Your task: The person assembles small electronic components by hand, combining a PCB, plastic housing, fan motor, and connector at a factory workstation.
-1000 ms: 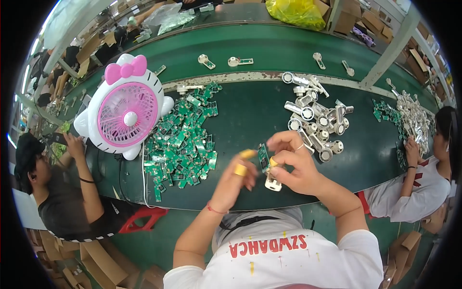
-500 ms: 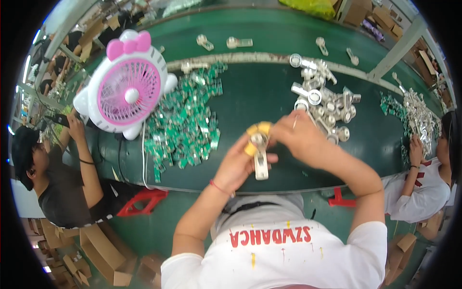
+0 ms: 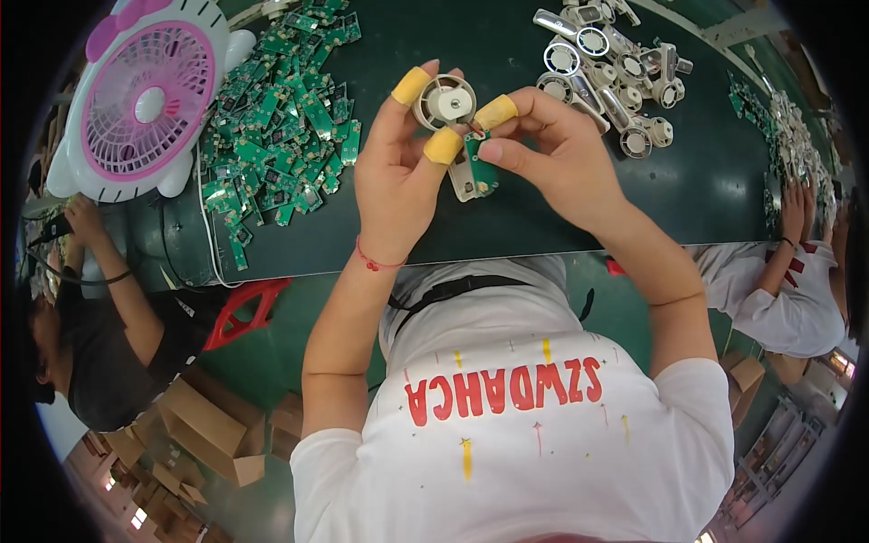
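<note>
My left hand [image 3: 396, 185] grips a small white handheld fan housing [image 3: 450, 103], its round head held between thumb and fingers. A motor sits inside that head, and the narrow handle hangs below. At the handle, my right hand [image 3: 566, 161] pinches a green circuit board [image 3: 482, 166] between thumb and index finger. Short wires, one reddish, run near the board's top edge. Whether the board touches the handle I cannot tell. Yellow wraps cover several fingertips on both hands.
Loose green circuit boards [image 3: 299, 127] lie heaped at left beside a pink and white desk fan [image 3: 149, 104]. White and silver fan housings [image 3: 625, 77] form a pile at right. Co-workers sit on both sides of the dark green table [image 3: 412, 36]; open cardboard boxes [image 3: 204, 416] stand behind at left.
The view has tilted and come closer to the table. The housing is turned and raised between my hands. The green board, not visible earlier, now shows in my right fingers.
</note>
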Action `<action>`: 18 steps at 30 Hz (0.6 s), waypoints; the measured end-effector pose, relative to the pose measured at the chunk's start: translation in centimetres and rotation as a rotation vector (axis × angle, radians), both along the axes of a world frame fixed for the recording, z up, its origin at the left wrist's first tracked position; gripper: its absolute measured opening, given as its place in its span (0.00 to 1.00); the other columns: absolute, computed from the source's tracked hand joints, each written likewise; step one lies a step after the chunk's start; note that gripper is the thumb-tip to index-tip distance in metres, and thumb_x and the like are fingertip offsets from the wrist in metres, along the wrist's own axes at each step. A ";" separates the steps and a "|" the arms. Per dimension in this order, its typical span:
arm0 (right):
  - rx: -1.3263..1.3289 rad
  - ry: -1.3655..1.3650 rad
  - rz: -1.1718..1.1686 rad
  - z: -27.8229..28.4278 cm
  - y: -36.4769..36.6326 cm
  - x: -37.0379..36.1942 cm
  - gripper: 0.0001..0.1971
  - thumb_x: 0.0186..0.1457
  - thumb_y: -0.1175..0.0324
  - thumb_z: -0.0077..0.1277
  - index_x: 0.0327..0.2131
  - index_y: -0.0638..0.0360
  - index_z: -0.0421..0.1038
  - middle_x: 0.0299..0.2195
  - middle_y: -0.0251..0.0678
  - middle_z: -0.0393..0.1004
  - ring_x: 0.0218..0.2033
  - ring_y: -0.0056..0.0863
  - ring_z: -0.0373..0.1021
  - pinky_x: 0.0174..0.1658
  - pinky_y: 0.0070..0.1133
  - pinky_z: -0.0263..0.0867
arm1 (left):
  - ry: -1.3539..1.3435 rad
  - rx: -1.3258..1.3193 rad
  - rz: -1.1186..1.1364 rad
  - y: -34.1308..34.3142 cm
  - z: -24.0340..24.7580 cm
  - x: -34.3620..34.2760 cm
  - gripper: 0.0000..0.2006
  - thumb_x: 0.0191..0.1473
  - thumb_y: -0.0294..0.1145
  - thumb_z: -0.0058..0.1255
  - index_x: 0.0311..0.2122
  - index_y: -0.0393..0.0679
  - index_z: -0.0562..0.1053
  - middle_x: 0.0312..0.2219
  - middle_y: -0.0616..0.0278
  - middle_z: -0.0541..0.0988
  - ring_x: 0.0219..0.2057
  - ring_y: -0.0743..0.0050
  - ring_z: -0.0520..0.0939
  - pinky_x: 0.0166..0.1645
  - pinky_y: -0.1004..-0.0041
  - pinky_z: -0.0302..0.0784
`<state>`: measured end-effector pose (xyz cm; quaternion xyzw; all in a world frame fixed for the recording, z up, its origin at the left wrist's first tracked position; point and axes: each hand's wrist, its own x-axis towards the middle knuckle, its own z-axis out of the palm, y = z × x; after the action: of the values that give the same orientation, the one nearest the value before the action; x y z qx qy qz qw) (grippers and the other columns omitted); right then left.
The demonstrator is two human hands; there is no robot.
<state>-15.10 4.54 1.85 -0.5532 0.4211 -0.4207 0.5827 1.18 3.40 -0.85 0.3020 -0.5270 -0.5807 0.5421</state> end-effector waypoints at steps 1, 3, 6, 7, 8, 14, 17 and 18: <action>-0.093 0.057 -0.051 -0.3 0.2 0.4 0.11 0.49 0.71 0.54 0.37 0.63 0.69 0.30 0.31 0.73 0.32 0.14 0.68 0.37 0.14 0.63 | 0.016 -0.027 0.050 0.2 0.0 -0.3 0.25 0.51 0.17 0.45 0.56 0.36 0.57 0.49 0.54 0.69 0.46 0.72 0.73 0.47 0.76 0.71; -0.248 0.166 -0.128 -1.1 0.2 0.5 0.11 0.46 0.69 0.57 0.35 0.59 0.71 0.29 0.31 0.72 0.30 0.18 0.68 0.37 0.16 0.64 | 0.045 -0.007 0.106 0.4 0.6 -0.6 0.25 0.51 0.18 0.45 0.56 0.36 0.57 0.48 0.54 0.70 0.45 0.74 0.73 0.47 0.78 0.71; -0.415 0.325 -0.119 -0.9 -0.1 0.2 0.12 0.45 0.70 0.57 0.35 0.58 0.71 0.29 0.31 0.70 0.30 0.21 0.67 0.37 0.17 0.63 | 0.099 0.033 0.129 0.3 0.5 -1.0 0.25 0.51 0.18 0.45 0.56 0.36 0.57 0.47 0.55 0.70 0.44 0.76 0.73 0.46 0.80 0.71; -0.413 0.325 -0.119 -0.9 -0.2 0.2 0.12 0.45 0.70 0.57 0.35 0.58 0.71 0.29 0.31 0.70 0.30 0.21 0.67 0.37 0.17 0.63 | 0.098 0.035 0.129 0.2 0.5 -1.0 0.25 0.51 0.18 0.45 0.56 0.36 0.57 0.47 0.55 0.70 0.44 0.76 0.73 0.46 0.80 0.71; -0.444 0.349 -0.107 -1.0 -0.4 0.2 0.12 0.44 0.70 0.57 0.35 0.58 0.71 0.30 0.32 0.69 0.32 0.22 0.67 0.38 0.18 0.63 | 0.088 0.032 0.126 0.1 0.5 -0.9 0.25 0.52 0.19 0.45 0.56 0.37 0.57 0.47 0.56 0.70 0.43 0.77 0.73 0.44 0.80 0.72; -0.615 0.409 -0.076 -1.0 -1.9 0.0 0.12 0.42 0.71 0.57 0.34 0.58 0.69 0.35 0.34 0.66 0.39 0.29 0.63 0.43 0.22 0.60 | 0.127 0.180 0.064 -0.2 1.9 -0.5 0.22 0.55 0.24 0.43 0.56 0.41 0.59 0.46 0.60 0.71 0.41 0.82 0.73 0.39 0.82 0.73; -0.591 0.403 -0.061 -0.8 -1.7 -0.1 0.13 0.41 0.71 0.58 0.34 0.58 0.69 0.37 0.35 0.64 0.40 0.30 0.62 0.43 0.23 0.59 | 0.142 0.211 0.070 0.1 2.0 -0.6 0.21 0.56 0.26 0.42 0.55 0.42 0.59 0.46 0.61 0.71 0.40 0.83 0.73 0.37 0.83 0.73; -0.591 0.417 -0.049 -0.7 -1.7 -0.1 0.13 0.41 0.71 0.58 0.34 0.58 0.69 0.38 0.36 0.63 0.40 0.31 0.62 0.43 0.23 0.59 | 0.142 0.215 0.083 0.1 2.0 -0.7 0.21 0.56 0.26 0.42 0.55 0.42 0.59 0.46 0.61 0.70 0.39 0.83 0.73 0.37 0.84 0.73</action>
<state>-15.23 2.85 1.13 -0.7613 0.4043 -0.4164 0.2890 0.52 3.54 1.18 0.3378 -0.4091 -0.6308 0.5663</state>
